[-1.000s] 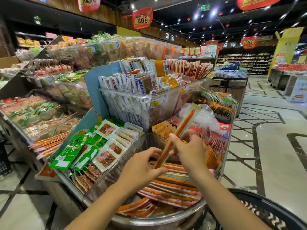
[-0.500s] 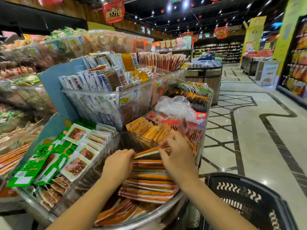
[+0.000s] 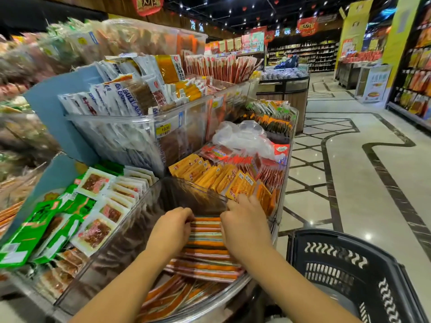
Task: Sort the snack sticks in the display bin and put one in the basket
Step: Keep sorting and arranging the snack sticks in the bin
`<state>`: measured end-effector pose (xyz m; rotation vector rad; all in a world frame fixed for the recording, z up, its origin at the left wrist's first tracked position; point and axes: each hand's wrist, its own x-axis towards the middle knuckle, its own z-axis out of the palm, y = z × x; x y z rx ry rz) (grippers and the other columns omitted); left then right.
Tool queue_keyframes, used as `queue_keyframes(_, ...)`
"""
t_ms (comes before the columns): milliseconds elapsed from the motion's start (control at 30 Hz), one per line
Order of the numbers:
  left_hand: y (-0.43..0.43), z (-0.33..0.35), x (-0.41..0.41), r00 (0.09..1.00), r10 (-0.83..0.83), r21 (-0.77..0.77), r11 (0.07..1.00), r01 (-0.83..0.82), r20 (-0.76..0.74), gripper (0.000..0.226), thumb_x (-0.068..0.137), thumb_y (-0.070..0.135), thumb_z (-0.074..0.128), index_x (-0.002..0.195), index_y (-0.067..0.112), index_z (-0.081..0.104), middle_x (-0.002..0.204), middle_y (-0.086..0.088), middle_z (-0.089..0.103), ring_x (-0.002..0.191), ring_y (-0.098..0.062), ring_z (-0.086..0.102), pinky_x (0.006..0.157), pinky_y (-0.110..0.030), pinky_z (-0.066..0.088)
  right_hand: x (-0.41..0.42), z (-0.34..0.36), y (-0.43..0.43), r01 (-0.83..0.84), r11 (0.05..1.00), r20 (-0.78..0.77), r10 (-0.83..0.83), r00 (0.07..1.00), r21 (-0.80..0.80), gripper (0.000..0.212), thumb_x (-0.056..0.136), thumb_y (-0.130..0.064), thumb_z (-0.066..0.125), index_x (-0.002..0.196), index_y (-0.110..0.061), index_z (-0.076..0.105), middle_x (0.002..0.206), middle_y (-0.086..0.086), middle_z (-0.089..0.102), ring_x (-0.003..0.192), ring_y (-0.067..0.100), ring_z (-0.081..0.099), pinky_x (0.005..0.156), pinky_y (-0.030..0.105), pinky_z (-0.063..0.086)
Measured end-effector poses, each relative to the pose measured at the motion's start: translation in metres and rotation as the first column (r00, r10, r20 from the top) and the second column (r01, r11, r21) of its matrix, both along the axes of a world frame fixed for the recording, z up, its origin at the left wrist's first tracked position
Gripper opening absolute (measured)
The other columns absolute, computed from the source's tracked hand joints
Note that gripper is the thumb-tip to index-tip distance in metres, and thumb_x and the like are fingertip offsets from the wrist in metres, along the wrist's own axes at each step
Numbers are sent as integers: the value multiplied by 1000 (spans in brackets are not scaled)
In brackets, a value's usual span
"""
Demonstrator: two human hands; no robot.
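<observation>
Both bare forearms reach forward and converge. The left hand [image 3: 171,231] and right hand [image 3: 245,227] lie palm down, level with each other and apart, knuckles uppermost, wrists nearly straight. Fingers of both curl downward; the fingertips are hidden, so the grip is indeterminate.

Tiered display stand [image 3: 70,127] carries clear bins. Front display bin [image 3: 130,241]: orange snack sticks [image 3: 205,243] stacked crosswise. Bin beside it: green packets [image 3: 30,229]. Bin behind: yellow packets [image 3: 210,173]. Upper bin: white packets [image 3: 112,101].
</observation>
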<state>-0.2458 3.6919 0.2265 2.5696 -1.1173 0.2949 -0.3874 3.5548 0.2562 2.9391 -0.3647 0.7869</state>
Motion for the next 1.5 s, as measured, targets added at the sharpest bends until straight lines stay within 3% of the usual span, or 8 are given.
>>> queue_keyframes(200,7,3,-4,998,-49,52,997,51,-43,34,94,27,57,128,29,64,124,12,65,116,-9,57,101,-31,48,-6,4,1,-35,999,-38,37,999,31,15,93,-28,65,90,-21,78,85,-3,68,92,23,53,82,39,43)
queue_keyframes(433,44,50,-8,945,-55,-101,991,92,321,20,84,13,73,103,18,74,108,5,71,104,-17,61,82,-33,55,-6,4,0,-30,998,-36,32,999,57,20,96,-32,61,94,-23,79,87,-5,68,92,20,51,82,37,42)
queue_keyframes(567,83,69,7,885,-1,-159,984,86,466,19,86,14,71,105,11,71,112,-4,70,104,-26,61,90,-39,50,-6,7,0,-25,996,-49,30,998,87,27,99,-39,53,101,-26,77,94,-7,68,96,18,50,85,35,41)
queue_keyframes(667,110,63,19,916,83,-146,989,-27,392,31,89,32,61,113,13,67,115,-3,67,106,-25,60,93,-35,46,-7,10,0,-16,998,-80,21,997,63,31,99,-43,50,104,-27,76,97,-9,68,98,16,51,87,35,42)
queue_keyframes(967,123,45,23,972,158,-255,961,-110,174,43,86,43,63,121,19,64,125,1,65,117,-20,57,101,-38,50,-2,12,8,-73,995,-142,63,988,-64,25,95,-41,56,94,-27,76,87,-9,68,87,18,58,78,37,45)
queue_keyframes(1200,124,44,21,974,165,-288,951,-114,156,44,85,43,63,121,17,66,124,1,66,119,-20,57,101,-38,49,31,22,73,-361,932,-364,323,874,-40,28,99,-37,47,111,-26,70,108,-3,67,106,24,58,90,39,41)
queue_keyframes(1367,124,42,23,974,162,-296,949,-110,157,42,86,42,65,121,19,64,126,2,64,121,-18,54,103,-38,46,59,-8,117,-458,799,-625,594,506,390,27,91,-28,62,117,-28,69,114,-3,71,102,20,63,86,35,53)
queue_keyframes(1500,124,41,24,973,161,-308,946,-105,165,43,87,43,64,122,19,64,128,3,64,123,-18,53,103,-39,46,61,-18,126,-480,784,-676,601,427,393,26,93,-20,58,116,-25,68,112,4,70,96,25,60,76,32,43)
